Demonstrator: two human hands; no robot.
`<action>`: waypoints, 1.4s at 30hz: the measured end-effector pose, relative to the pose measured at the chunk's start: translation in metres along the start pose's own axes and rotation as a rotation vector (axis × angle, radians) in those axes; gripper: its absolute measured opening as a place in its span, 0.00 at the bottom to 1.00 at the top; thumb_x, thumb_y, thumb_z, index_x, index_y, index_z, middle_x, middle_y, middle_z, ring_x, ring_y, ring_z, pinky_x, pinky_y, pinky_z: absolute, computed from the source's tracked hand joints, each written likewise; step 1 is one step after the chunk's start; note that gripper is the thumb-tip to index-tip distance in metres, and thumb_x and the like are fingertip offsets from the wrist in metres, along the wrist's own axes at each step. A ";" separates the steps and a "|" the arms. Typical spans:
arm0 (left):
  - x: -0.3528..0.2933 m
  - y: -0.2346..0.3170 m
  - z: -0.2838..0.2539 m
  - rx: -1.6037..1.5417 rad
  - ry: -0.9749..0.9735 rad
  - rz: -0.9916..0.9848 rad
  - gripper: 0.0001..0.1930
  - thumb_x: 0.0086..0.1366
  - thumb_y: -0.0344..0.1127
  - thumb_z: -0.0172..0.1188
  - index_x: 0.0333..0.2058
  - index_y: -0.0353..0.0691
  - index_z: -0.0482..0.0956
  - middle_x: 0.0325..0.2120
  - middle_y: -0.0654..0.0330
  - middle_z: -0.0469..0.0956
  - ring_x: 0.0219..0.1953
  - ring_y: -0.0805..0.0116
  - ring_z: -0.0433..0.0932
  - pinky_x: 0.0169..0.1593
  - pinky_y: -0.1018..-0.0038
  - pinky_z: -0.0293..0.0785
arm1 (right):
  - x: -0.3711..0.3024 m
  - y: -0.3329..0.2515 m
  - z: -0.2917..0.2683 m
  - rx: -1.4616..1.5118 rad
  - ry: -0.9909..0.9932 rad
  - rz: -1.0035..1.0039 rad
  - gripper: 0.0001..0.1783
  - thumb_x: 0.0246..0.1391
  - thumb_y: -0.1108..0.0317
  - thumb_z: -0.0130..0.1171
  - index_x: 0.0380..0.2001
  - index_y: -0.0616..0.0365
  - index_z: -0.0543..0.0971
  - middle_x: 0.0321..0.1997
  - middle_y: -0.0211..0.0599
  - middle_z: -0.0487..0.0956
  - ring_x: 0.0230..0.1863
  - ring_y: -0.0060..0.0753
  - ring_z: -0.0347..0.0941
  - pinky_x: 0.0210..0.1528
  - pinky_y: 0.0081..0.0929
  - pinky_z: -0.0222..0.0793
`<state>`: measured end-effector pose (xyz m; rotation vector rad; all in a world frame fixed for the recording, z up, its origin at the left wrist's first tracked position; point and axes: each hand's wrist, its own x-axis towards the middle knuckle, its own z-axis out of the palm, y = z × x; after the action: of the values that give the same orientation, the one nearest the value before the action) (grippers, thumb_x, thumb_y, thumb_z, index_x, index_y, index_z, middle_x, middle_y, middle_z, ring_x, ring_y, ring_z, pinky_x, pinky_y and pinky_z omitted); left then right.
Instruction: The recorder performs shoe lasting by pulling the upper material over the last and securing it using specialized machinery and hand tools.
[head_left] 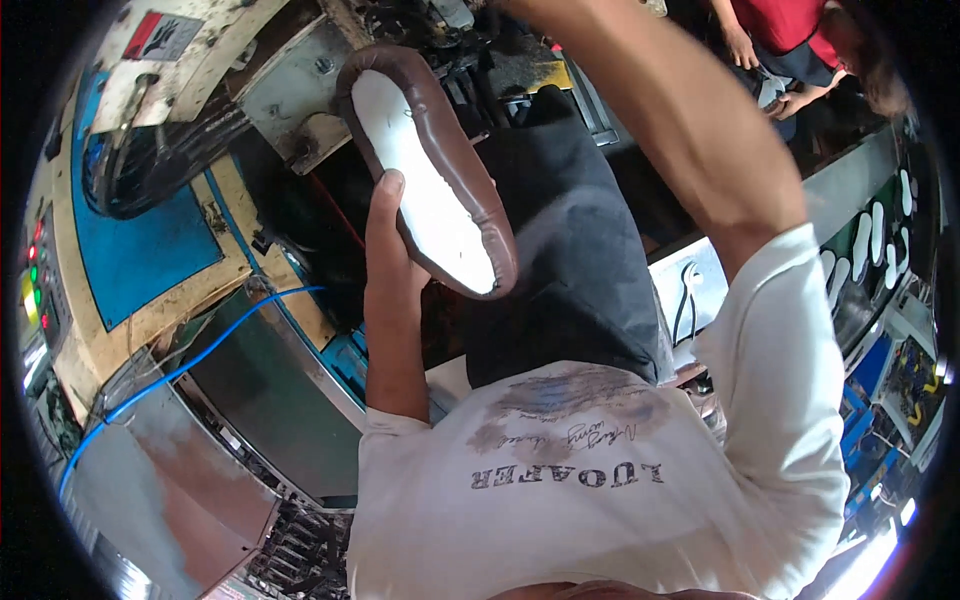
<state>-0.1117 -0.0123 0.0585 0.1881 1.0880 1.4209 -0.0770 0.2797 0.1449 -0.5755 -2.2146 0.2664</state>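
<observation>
My left hand holds the brown shoe upper, white insole facing me, its fingers closed around the near edge, just in front of the machine at left. My right arm reaches far up out of view, so I cannot tell how its fingers stand. I judge the one-handed hold on the edge could let the shoe tilt or slip toward the machine.

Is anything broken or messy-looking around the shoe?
The brown shoe upper in the left hand looks whole, its pale sole side facing up. The machine behind it is the worn thing: blue paint chipped along the edges, dark grime around its metal parts. The white shirt has brownish smudges. The right hand is out of view.
</observation>
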 end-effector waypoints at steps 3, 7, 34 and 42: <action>0.002 0.003 -0.006 -0.002 0.082 0.060 0.43 0.76 0.61 0.54 0.76 0.31 0.60 0.62 0.33 0.76 0.63 0.39 0.81 0.66 0.46 0.82 | -0.135 -0.049 -0.041 0.318 -0.301 0.387 0.46 0.74 0.36 0.56 0.81 0.54 0.63 0.74 0.62 0.71 0.74 0.64 0.69 0.75 0.54 0.68; -0.004 -0.016 -0.001 0.078 0.040 0.174 0.39 0.80 0.55 0.53 0.76 0.32 0.59 0.66 0.41 0.74 0.65 0.49 0.79 0.69 0.54 0.78 | -0.279 -0.107 -0.057 1.283 -0.558 1.129 0.60 0.71 0.28 0.55 0.84 0.62 0.49 0.81 0.72 0.61 0.81 0.63 0.61 0.80 0.50 0.62; -0.244 0.042 -0.454 1.162 0.873 0.567 0.30 0.63 0.22 0.71 0.66 0.36 0.82 0.67 0.54 0.81 0.71 0.62 0.74 0.74 0.68 0.66 | -0.390 -0.099 -0.157 0.793 -0.437 1.206 0.29 0.80 0.58 0.56 0.72 0.67 0.73 0.51 0.47 0.89 0.49 0.35 0.88 0.55 0.33 0.85; -0.055 0.043 -0.340 0.654 0.421 0.248 0.22 0.77 0.28 0.60 0.67 0.29 0.74 0.62 0.41 0.81 0.62 0.48 0.82 0.68 0.56 0.79 | -0.622 -0.080 -0.371 -0.174 0.078 1.412 0.27 0.70 0.51 0.62 0.59 0.62 0.85 0.49 0.52 0.90 0.52 0.45 0.89 0.56 0.37 0.81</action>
<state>-0.3644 -0.2143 -0.0680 0.5214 1.9179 1.3028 0.5321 -0.0929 0.0004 -2.1153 -1.3879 0.7213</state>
